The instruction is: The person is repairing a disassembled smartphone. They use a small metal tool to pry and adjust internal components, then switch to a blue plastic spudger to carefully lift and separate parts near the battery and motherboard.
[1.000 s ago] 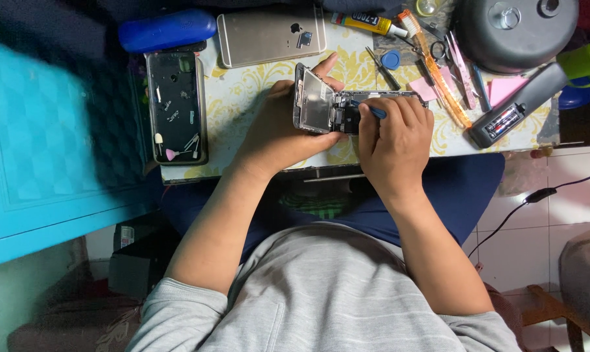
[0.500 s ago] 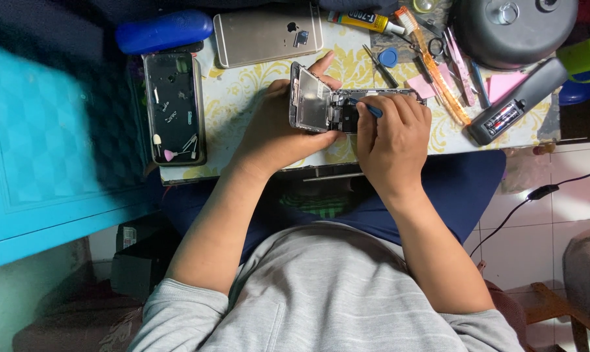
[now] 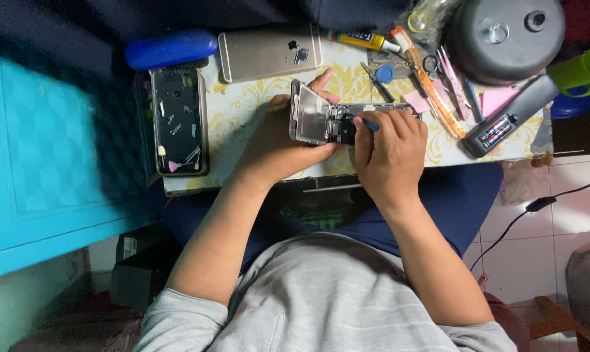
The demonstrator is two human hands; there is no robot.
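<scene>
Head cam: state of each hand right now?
Left hand: closed on the opened phone, propping its lifted screen.
Right hand: closed on a blue-tipped tool, tip inside the phone.

Blue screwdriver (image 3: 368, 124), yellow-patterned table (image 3: 243, 111)

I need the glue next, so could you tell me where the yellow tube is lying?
In the head view, the yellow glue tube lies at the table's far edge, just right of the gold phone and left of the grey round pot.
</scene>
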